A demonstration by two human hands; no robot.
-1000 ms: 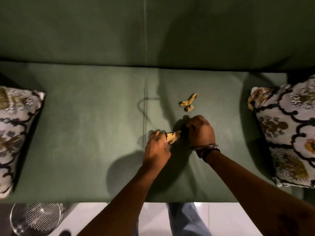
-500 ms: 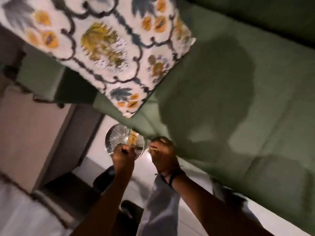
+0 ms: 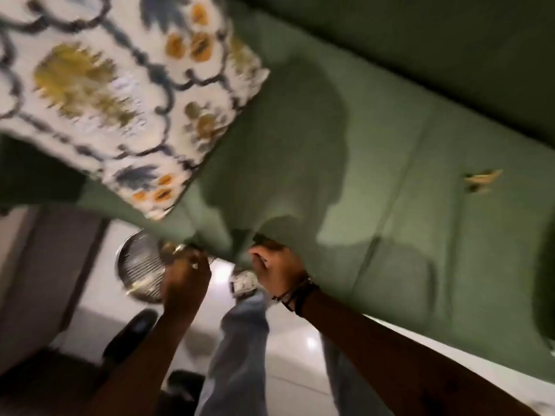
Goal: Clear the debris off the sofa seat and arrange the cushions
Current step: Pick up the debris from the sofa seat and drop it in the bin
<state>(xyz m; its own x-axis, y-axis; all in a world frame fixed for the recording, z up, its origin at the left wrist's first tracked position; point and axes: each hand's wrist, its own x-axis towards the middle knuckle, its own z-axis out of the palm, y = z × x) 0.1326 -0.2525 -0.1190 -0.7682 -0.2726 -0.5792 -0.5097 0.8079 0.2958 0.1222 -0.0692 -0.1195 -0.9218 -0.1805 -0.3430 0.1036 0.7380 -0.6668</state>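
Note:
The view is tilted and blurred. The green sofa seat (image 3: 375,163) fills the right side. One yellowish crumpled scrap (image 3: 482,180) lies on it at the far right. A floral cushion (image 3: 105,85) rests at the seat's left end. My left hand (image 3: 186,277) hangs over a round wire-mesh bin (image 3: 135,265) on the floor, and a yellowish bit (image 3: 171,249) shows at its fingertips. Blur hides whether the fingers hold it. My right hand (image 3: 276,268), with bands on the wrist, is curled against the seat's front edge.
Below the seat is pale glossy floor (image 3: 288,367), with my jeans leg (image 3: 243,340) and a dark shoe (image 3: 132,334) on it. A brown cabinet side (image 3: 39,280) stands left of the bin. The sofa backrest (image 3: 435,55) runs along the top right.
Since a second ago both hands left the middle of the seat with the scrap and went to the bin at the left. The view now swings back right, showing the other scrap.

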